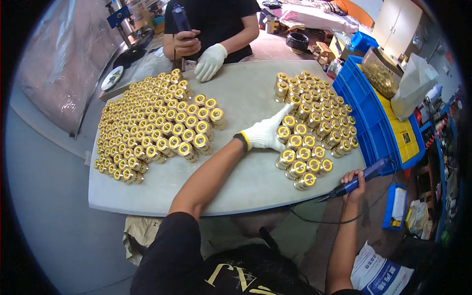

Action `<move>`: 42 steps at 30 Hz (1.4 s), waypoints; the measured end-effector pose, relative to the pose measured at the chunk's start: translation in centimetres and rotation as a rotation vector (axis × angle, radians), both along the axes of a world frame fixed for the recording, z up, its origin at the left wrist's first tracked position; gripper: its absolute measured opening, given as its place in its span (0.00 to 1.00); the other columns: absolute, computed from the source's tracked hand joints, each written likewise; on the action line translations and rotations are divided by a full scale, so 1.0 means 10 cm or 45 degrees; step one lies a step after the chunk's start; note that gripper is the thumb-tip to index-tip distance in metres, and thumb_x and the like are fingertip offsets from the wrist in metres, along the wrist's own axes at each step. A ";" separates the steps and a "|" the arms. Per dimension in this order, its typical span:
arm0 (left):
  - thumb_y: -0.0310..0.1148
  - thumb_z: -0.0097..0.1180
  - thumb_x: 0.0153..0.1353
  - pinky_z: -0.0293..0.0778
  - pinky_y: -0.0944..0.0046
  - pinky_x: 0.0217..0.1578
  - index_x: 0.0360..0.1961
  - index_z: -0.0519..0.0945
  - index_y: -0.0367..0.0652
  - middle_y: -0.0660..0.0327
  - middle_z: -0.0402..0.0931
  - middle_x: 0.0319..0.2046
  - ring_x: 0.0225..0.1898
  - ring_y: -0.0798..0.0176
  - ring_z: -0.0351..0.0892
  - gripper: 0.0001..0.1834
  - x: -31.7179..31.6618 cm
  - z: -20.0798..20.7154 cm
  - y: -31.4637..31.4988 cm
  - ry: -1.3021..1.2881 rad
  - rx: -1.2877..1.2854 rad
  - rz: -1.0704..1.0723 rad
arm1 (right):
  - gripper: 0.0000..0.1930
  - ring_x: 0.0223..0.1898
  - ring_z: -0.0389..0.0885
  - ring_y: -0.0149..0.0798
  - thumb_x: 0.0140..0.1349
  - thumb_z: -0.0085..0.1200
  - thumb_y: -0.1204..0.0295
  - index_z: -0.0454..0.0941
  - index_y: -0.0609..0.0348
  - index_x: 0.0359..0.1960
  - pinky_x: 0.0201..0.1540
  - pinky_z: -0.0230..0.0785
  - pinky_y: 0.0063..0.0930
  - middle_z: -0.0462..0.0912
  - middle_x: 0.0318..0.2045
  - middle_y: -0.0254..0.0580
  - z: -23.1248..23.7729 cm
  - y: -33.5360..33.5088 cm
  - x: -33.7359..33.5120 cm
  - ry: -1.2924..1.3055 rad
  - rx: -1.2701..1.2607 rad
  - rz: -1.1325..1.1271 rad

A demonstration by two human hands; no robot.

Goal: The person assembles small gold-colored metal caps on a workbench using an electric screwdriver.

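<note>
My left hand [265, 133] wears a white knitted glove with a dark and yellow cuff. Its fingers are spread against the near left side of a cluster of brass cylindrical fittings [304, 153] with yellow rings on top, at the table's right. Whether it grips any single fitting does not show; the hand looks open. My bare right hand [354, 186] is wrapped round a blue-purple electric screwdriver [350, 185], off the table's near right edge. Its dark tip points left, and a black cord loops beneath it.
A larger block of brass fittings [152, 123] fills the left of the grey table [236, 172]. Across it, a co-worker [214, 24] holds another electric screwdriver [181, 17]. Blue crates [361, 105] stand along the right edge; a white plate [112, 77] lies far left.
</note>
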State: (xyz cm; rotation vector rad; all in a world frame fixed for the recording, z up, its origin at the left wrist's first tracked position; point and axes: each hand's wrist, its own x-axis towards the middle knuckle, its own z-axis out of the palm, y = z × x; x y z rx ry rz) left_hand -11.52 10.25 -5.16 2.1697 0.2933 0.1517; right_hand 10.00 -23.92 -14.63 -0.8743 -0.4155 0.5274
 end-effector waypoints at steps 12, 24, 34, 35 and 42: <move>0.34 0.58 0.59 0.61 0.42 0.65 0.61 0.76 0.42 0.54 0.79 0.48 0.52 0.50 0.79 0.27 -0.83 0.15 -0.21 0.881 1.976 -0.121 | 0.12 0.26 0.72 0.37 0.74 0.48 0.60 0.71 0.56 0.40 0.32 0.71 0.33 0.71 0.24 0.38 -0.02 0.00 0.10 -0.032 -0.001 0.048; 0.31 0.39 0.68 0.42 0.36 0.75 0.68 0.64 0.21 0.40 0.61 0.71 0.75 0.37 0.54 0.31 -1.14 0.07 -0.45 1.195 2.144 -0.181 | 0.13 0.28 0.75 0.39 0.73 0.50 0.60 0.73 0.57 0.37 0.34 0.74 0.36 0.72 0.24 0.39 0.04 0.03 0.01 -0.024 -0.069 0.004; 0.37 0.74 0.46 0.71 0.48 0.59 0.74 0.44 0.27 0.36 0.68 0.58 0.55 0.36 0.72 0.63 -0.47 -0.10 -1.55 -0.214 0.202 0.672 | 0.12 0.26 0.76 0.39 0.72 0.52 0.61 0.72 0.58 0.37 0.32 0.74 0.37 0.73 0.24 0.40 0.09 0.02 -0.02 -0.044 -0.039 -0.036; 0.36 0.76 0.44 0.71 0.48 0.58 0.74 0.42 0.27 0.36 0.67 0.58 0.55 0.36 0.72 0.66 -0.39 -0.18 -1.61 -0.316 0.266 0.771 | 0.12 0.27 0.76 0.39 0.72 0.52 0.61 0.72 0.58 0.37 0.32 0.74 0.37 0.73 0.24 0.40 0.09 0.04 -0.02 -0.034 -0.026 -0.017; 0.34 0.76 0.45 0.69 0.47 0.62 0.75 0.36 0.29 0.32 0.62 0.63 0.61 0.32 0.69 0.68 -0.19 -0.26 -1.60 -0.334 0.137 1.017 | 0.13 0.27 0.75 0.39 0.72 0.51 0.60 0.73 0.57 0.37 0.33 0.73 0.36 0.72 0.23 0.40 0.07 0.10 -0.02 -0.037 -0.052 -0.013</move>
